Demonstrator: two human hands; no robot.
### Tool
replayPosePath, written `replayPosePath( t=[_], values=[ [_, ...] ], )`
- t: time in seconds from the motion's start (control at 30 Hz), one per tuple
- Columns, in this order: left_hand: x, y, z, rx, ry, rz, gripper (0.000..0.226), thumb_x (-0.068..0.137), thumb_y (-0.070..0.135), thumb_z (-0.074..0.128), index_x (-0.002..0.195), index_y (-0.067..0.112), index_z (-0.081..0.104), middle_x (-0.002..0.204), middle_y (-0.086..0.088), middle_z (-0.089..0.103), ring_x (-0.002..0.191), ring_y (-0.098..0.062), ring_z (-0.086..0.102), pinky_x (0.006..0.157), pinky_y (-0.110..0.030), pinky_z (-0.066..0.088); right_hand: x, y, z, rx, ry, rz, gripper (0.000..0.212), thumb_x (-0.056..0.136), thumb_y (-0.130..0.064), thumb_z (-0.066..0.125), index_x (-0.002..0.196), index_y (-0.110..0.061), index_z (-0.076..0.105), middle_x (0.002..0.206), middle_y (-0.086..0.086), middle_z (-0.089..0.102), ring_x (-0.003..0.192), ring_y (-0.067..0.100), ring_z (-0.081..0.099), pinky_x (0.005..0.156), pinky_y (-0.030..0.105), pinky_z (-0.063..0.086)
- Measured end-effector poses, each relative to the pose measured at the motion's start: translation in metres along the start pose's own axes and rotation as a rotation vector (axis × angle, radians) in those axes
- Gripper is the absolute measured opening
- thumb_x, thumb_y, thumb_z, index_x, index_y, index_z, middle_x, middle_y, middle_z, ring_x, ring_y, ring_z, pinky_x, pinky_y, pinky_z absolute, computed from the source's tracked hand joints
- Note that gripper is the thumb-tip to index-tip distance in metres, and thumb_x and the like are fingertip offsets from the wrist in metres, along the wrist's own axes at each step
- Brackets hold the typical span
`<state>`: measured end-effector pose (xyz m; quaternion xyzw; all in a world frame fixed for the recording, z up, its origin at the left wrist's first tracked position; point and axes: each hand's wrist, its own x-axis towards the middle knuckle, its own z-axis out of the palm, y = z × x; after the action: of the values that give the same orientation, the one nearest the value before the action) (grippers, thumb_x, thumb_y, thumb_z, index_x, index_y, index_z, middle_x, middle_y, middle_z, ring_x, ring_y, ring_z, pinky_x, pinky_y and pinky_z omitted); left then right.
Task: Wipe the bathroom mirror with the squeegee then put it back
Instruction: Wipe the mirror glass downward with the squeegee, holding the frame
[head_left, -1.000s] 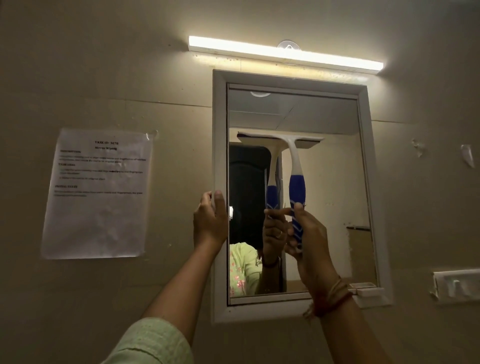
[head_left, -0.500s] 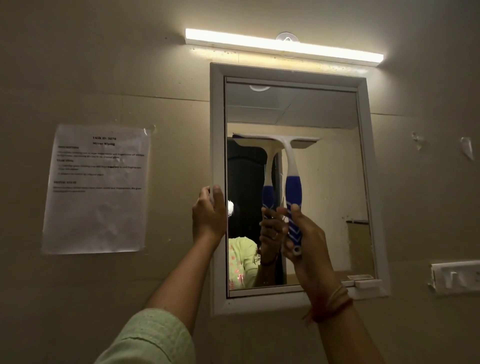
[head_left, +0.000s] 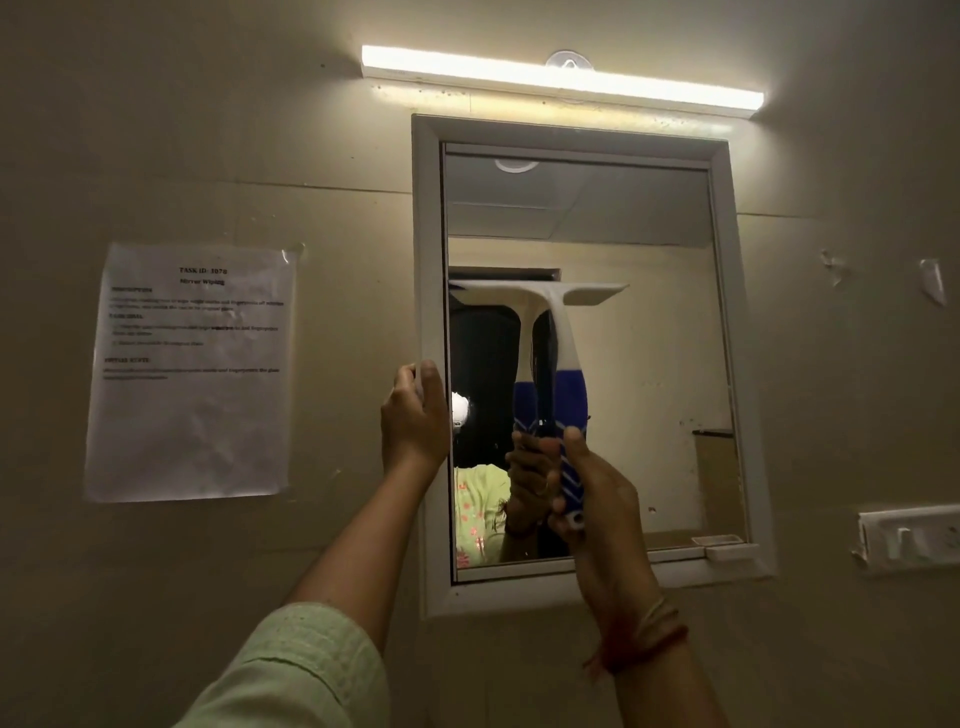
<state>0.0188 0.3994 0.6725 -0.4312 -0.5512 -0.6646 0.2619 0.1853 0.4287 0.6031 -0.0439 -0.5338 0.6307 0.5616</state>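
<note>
- A person's right hand (head_left: 597, 499) wraps its fingers around the blue grip of the squeegee (head_left: 558, 364), whose white blade lies level against the left part of the bathroom mirror (head_left: 649, 364), about halfway up the glass.
- The left hand (head_left: 415, 415) clasps the left side of the mirror's white frame (head_left: 428, 234), fingers curled over its edge, apparently bracing it.
- Risk one: the blade's left end sits at the frame; if it rides onto the frame, the rubber would likely lift and leave an unwiped strip.
- Risk two: uneven pressure from the low grip could tilt the blade, leaving streaks.
- Risk three: the glass to the right of the blade looks unreached, so a single pass would miss it.
- Risk four: pulling lower brings the right hand toward the bottom rail and the small white ledge (head_left: 724, 552) at the near right corner, which it could knock.
- A printed sheet (head_left: 192, 374) hangs on the wall to the left; a light bar (head_left: 561, 78) glows above.
</note>
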Motion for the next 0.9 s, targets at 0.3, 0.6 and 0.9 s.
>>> replayPosePath(
  t=[0.3, 0.6, 0.9],
  values=[
    [-0.001, 0.002, -0.001, 0.016, 0.009, -0.002, 0.041, 0.097, 0.040, 0.025, 0.096, 0.008, 0.051, 0.075, 0.000, 0.050, 0.063, -0.002, 0.044, 0.051, -0.019, 0.029, -0.027, 0.037, -0.009, 0.091, 0.097, 0.162, 0.061, 0.057, -0.054, 0.069, 0.097, -0.007, 0.069, 0.066, 0.002, 0.064, 0.054, 0.011, 0.052, 0.050, 0.024, 0.039],
    [-0.001, 0.002, 0.000, 0.039, 0.029, 0.009, 0.035, 0.098, 0.039, 0.026, 0.088, 0.013, 0.047, 0.065, 0.012, 0.042, 0.060, 0.002, 0.040, 0.048, -0.006, 0.031, -0.007, 0.012, 0.000, 0.205, 0.057, 0.143, 0.070, 0.064, -0.047, 0.071, 0.113, 0.002, 0.060, 0.090, 0.017, 0.067, 0.055, 0.008, 0.053, 0.060, 0.024, 0.044],
    [-0.001, 0.001, 0.000, 0.038, 0.043, -0.005, 0.040, 0.098, 0.039, 0.027, 0.092, 0.008, 0.051, 0.064, 0.011, 0.042, 0.060, 0.002, 0.040, 0.049, -0.019, 0.025, -0.036, 0.041, -0.018, 0.232, 0.139, 0.238, 0.067, 0.057, -0.047, 0.073, 0.109, -0.005, 0.066, 0.116, 0.020, 0.065, 0.081, 0.020, 0.054, 0.045, 0.015, 0.043]
  ],
)
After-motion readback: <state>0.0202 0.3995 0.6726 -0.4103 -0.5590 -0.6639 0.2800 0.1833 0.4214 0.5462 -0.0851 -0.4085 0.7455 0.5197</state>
